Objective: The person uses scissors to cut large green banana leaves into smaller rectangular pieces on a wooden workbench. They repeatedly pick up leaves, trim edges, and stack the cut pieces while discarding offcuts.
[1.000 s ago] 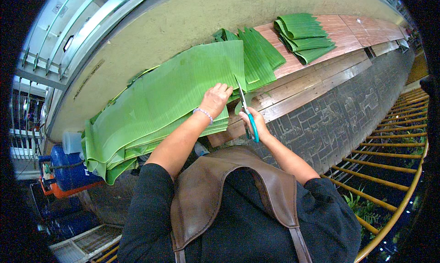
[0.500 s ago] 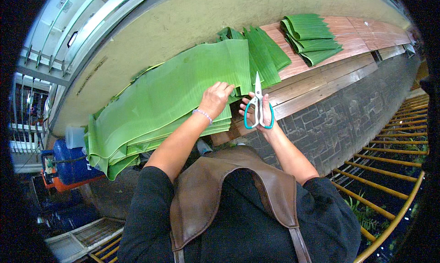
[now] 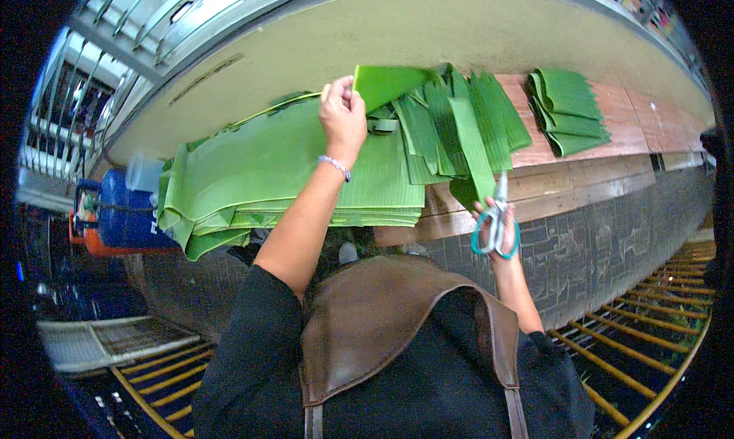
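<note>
My left hand (image 3: 342, 121), a beaded bracelet at its wrist, pinches the corner of a banana leaf piece (image 3: 388, 85) raised over a large stack of banana leaves (image 3: 267, 164). That piece runs rightward into a narrow hanging leaf strip (image 3: 472, 144), whose lower end reaches the fingers of my right hand (image 3: 508, 229). Whether those fingers grip the strip, I cannot tell. Scissors (image 3: 498, 217) with teal handles lie in my right hand, blades pointing up and away from me. Several cut leaf pieces (image 3: 501, 121) overlap just beyond the stack's right end.
A folded leaf bundle (image 3: 569, 110) lies farther right on the reddish board (image 3: 627, 125). Behind runs a pale wall (image 3: 306, 49). A blue container (image 3: 126, 209) stands at the left. Stone paving (image 3: 573, 240) and a yellow railing (image 3: 634, 332) are on the near right.
My left hand has lifted a leaf corner up and away from me. My right hand has moved rightward with the scissors. The whole view has shifted, so the leaf bundle appears farther right.
</note>
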`<state>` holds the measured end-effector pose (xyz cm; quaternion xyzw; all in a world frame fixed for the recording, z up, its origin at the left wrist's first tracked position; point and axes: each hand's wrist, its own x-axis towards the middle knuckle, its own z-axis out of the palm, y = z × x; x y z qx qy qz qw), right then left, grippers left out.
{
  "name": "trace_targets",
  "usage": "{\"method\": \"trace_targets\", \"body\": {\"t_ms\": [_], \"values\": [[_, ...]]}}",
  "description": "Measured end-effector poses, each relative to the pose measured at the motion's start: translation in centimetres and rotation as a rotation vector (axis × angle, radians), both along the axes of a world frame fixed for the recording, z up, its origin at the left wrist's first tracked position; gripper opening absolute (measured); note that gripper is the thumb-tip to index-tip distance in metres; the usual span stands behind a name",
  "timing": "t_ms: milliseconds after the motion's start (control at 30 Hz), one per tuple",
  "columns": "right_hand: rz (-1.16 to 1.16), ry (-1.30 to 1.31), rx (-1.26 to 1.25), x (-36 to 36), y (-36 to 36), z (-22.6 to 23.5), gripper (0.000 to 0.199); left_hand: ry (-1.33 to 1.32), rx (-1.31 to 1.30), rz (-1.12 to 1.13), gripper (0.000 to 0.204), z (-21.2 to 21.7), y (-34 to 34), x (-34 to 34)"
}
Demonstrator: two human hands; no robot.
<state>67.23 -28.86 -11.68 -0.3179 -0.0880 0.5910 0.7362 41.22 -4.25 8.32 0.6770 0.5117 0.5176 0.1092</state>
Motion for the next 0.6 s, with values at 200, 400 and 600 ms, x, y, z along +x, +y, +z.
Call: {"method": "trace_targets", "body": {"t_ms": [200, 400, 600], "values": [[-0.112, -0.398, -0.051, 8.1, -10.4, 2.8, 0.056, -0.334, 0.109, -0.212, 0.023, 1.5, -0.6, 2.8], [-0.363, -0.694, -0.075, 9.7, -11.8, 13.4, 0.059, -0.333, 0.109, -0.472, 0.024, -0.2, -4.3, 12.0], [-0.456, -1.042, -0.043, 1.7, -8.0, 22.0, 0.063, 0.261, -0.294, -0.869, 0.043, -5.9, -2.5, 7.9]]}}
